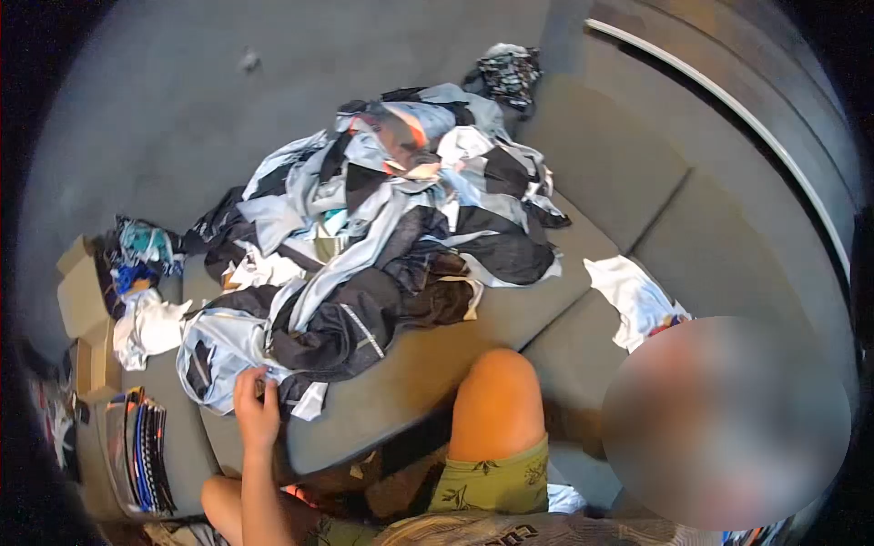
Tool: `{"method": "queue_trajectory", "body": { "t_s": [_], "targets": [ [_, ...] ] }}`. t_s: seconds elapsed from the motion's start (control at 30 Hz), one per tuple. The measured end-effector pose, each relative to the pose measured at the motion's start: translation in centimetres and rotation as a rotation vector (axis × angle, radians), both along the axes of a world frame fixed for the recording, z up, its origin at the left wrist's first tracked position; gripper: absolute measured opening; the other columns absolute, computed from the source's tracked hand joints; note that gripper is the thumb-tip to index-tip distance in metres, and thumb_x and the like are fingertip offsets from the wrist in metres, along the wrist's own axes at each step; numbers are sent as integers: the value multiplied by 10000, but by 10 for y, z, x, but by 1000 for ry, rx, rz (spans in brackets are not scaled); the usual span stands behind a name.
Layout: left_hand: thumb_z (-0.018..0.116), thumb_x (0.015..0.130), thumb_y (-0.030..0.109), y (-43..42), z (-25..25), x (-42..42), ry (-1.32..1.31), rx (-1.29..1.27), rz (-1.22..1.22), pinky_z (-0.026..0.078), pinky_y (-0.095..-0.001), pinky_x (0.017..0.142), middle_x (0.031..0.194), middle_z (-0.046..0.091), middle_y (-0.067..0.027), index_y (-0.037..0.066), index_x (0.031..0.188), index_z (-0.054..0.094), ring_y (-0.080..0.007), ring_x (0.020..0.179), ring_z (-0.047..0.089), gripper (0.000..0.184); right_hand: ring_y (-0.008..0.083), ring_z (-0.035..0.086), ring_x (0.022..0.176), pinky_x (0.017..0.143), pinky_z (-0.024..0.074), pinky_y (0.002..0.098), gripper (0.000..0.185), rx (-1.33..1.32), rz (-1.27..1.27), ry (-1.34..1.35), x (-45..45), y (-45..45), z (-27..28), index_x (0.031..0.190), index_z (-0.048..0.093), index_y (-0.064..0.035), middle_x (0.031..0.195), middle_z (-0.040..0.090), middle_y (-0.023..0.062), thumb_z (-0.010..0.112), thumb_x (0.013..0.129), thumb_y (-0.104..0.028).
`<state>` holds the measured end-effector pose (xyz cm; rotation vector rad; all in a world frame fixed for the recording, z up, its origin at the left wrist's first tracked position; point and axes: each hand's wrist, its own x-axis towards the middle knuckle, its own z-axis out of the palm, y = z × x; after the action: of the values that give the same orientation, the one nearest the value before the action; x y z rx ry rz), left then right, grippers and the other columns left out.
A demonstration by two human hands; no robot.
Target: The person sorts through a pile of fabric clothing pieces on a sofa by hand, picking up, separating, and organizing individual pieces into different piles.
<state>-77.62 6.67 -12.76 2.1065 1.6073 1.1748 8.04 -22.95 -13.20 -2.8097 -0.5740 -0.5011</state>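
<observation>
My left hand is at the near edge of a large heap of fabric pieces on the grey padded seat. Its fingers are closed on the edge of a light-blue cloth with dark patches. Close beside it lies a black cloth with a pale stripe. My right hand does not show, and a blurred round patch covers the lower right.
At the left stand an open cardboard box and a row of folded dark cloths. A white printed cloth lies on the right. A patterned bundle sits behind the heap. My bare knee juts up in front.
</observation>
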Motion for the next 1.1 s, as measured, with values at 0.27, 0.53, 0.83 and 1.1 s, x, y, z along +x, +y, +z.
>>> {"method": "queue_trajectory", "body": {
  "t_s": [0.27,0.53,0.83,1.1],
  "targets": [
    [651,848,51,0,43,31,38,239,177,444,-419,1024,1304,593,-149,58,1244,624,-349,1156,577,396,327,585,1211,1065,450,415,630,434,879,-314,-141,192,90,1355,595,-52,1327,624,148,769,751,-92],
    [665,860,65,10,82,-48,152,429,373,391,-446,1111,1487,505,-172,67,1270,623,-365,1307,516,411,345,474,1358,1118,370,515,677,163,1838,-145,-510,347,116,1338,634,-200,1443,545,76,847,710,-335],
    [732,921,246,75,-16,-135,-571,-229,290,524,-377,897,1280,661,-135,49,1390,568,-285,1021,650,534,329,631,1164,989,474,396,636,-262,1729,209,-606,403,44,1363,630,-176,1303,662,103,778,745,-202],
    [674,793,108,62,24,-4,190,316,-213,534,-439,887,1138,708,-178,96,1093,693,-327,907,650,301,334,678,1016,934,519,377,539,546,1381,278,-509,430,40,1287,644,-9,1148,719,169,730,758,-65]
  ]
}}
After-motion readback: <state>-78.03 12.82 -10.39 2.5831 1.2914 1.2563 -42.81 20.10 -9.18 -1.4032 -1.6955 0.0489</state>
